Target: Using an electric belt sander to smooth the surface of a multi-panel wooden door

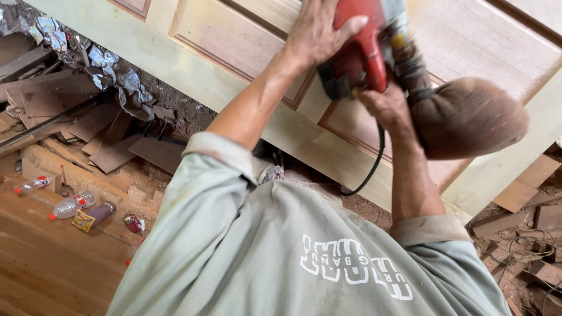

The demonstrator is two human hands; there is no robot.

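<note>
My left hand (319, 35) presses down on the top of a red electric sander (360, 52). My right hand (389, 108) grips the sander's rear handle, just below the tool body. A brown, dust-coated collection bag (468, 117) hangs off the sander to the right. The tool rests on a pale wooden panel door (234, 41) that lies flat across the upper part of the view. A black power cord (372, 169) loops down from the sander past the door's near edge. My grey-green shirt fills the bottom of the frame.
Wood offcuts and boards (111, 146) and crumpled foil (117, 76) lie on the dirt floor at left. Plastic bottles (70, 206) and a small can (133, 222) sit on a plank floor at lower left. More wood scraps (527, 228) and wires lie at right.
</note>
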